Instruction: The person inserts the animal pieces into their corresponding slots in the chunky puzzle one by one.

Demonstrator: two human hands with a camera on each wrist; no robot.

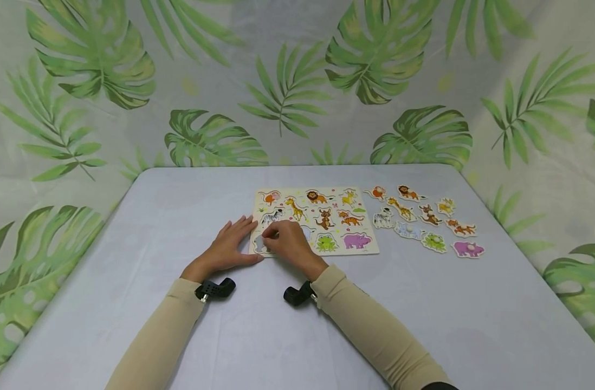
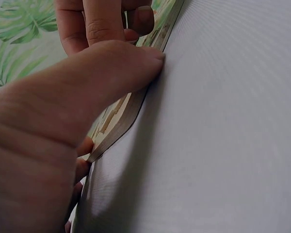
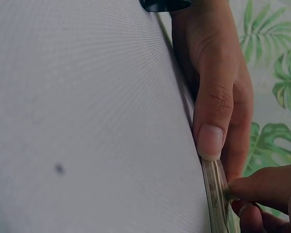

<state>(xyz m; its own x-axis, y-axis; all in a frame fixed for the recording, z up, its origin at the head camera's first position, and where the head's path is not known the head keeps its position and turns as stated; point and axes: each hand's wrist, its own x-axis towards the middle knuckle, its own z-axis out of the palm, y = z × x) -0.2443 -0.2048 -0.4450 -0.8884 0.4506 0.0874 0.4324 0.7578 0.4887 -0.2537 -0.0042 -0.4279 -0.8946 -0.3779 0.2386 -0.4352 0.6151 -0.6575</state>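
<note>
A wooden animal puzzle board (image 1: 313, 253) lies flat on the table. My left hand (image 1: 227, 244) steadies its near left corner, fingers stretched along the left side and the thumb (image 2: 131, 65) against the front edge. Over that same corner, my right hand (image 1: 289, 242) pinches a small part of a grey puzzle piece (image 1: 259, 244) between thumb and fingertips. The piece sits at the board's bottom left spot, partly hidden by the fingers. In the right wrist view the right thumb tip (image 3: 240, 187) is right at the board's edge (image 3: 214, 194).
Several loose animal pieces lie right of the board, among them a lion (image 1: 408, 192), a zebra (image 1: 382, 218), a frog (image 1: 433, 242) and a purple hippo (image 1: 468, 249). A white cloth covers the table (image 1: 258, 336). A leaf-print curtain (image 1: 297, 81) hangs behind.
</note>
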